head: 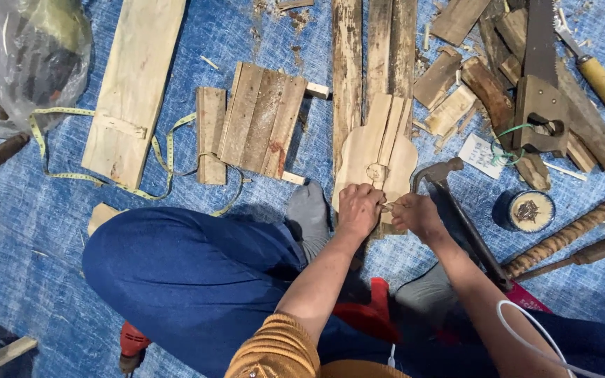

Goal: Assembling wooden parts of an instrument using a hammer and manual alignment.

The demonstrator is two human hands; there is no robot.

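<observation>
Wood scraps [449, 77] on blue tarp [22, 238]

Even, soft light across the blue tarp [50, 231], sharp focus throughout; faint shadows under the planks, mild glare on the plastic bag [22, 56] at its far-left corner.

sleeve [278, 346]: mustard ribbed knit, at 6 o'clock
trousers [190, 273]: dark blue
socks [309, 210]: grey
</observation>
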